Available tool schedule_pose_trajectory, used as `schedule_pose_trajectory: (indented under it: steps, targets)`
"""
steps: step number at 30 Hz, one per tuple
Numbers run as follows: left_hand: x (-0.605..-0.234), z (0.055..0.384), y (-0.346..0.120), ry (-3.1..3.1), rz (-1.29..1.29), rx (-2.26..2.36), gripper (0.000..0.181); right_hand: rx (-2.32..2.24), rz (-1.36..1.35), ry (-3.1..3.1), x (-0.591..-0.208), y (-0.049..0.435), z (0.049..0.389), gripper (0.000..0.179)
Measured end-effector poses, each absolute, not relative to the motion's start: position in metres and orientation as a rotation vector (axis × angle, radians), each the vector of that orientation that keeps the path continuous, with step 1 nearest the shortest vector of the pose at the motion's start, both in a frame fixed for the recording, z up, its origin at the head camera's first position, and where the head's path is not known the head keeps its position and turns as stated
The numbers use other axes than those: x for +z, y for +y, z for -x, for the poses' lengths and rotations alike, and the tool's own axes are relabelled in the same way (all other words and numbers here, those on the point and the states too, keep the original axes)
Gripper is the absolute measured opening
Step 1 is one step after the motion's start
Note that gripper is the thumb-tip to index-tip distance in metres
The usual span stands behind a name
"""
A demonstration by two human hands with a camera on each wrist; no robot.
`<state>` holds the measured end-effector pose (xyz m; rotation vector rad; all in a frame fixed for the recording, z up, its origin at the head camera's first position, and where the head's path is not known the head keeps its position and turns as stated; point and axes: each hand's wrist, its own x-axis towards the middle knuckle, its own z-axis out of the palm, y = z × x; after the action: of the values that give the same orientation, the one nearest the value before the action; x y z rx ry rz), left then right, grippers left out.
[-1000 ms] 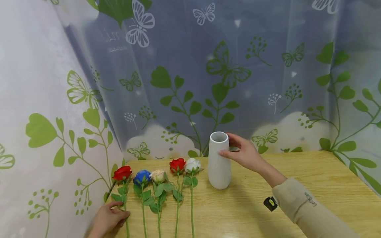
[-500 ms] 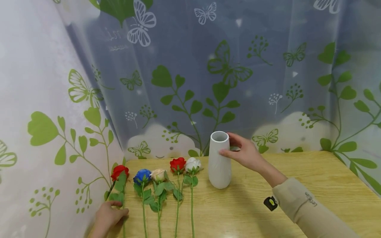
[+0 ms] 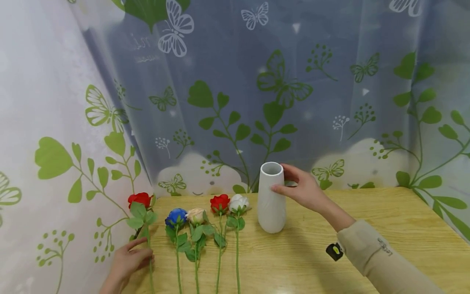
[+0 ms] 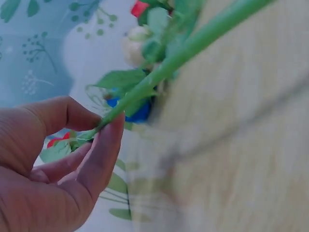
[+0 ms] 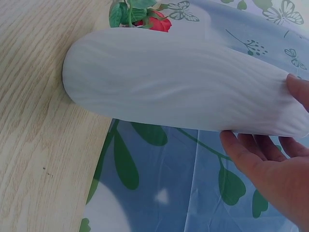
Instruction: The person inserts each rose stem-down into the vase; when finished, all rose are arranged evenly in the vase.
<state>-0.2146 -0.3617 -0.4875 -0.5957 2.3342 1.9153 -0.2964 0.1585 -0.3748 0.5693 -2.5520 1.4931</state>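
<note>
At the table's left edge, my left hand (image 3: 126,260) pinches the stem of a red artificial rose (image 3: 140,200). The left wrist view shows the green stem (image 4: 181,57) between thumb and fingers, slanting above the tabletop. My right hand (image 3: 304,190) grips a white ribbed vase (image 3: 271,206) near its rim, thumb in front and fingers behind. The vase stands upright on the table, its mouth facing up. Between the hands lie a blue rose (image 3: 176,217), a cream rose (image 3: 196,215), a second red rose (image 3: 220,202) and a white rose (image 3: 238,201).
The wooden table (image 3: 367,245) backs onto a blue curtain (image 3: 227,61) printed with leaves and butterflies. A pale printed curtain (image 3: 44,102) hangs close beside the left hand. A small black device (image 3: 334,251) is at the right sleeve's cuff.
The left hand has raised the left red rose and shifted it slightly left; its bloom and leaves have turned. The right hand and the vase have stayed in place.
</note>
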Motion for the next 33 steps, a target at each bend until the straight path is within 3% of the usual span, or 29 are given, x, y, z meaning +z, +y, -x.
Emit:
schedule_pose_trajectory:
  steps: [15,33]
  targets:
    - [-0.451,0.218,-0.339,2.125,0.319,2.170,0.082,1.478,-0.578,-2.554,-0.375,0.158,0.295,0.074]
    - [-0.412,0.238,-0.283,2.218,0.010,2.422,0.075,1.486,-0.567,-2.539,-0.376,0.157,0.294,0.076]
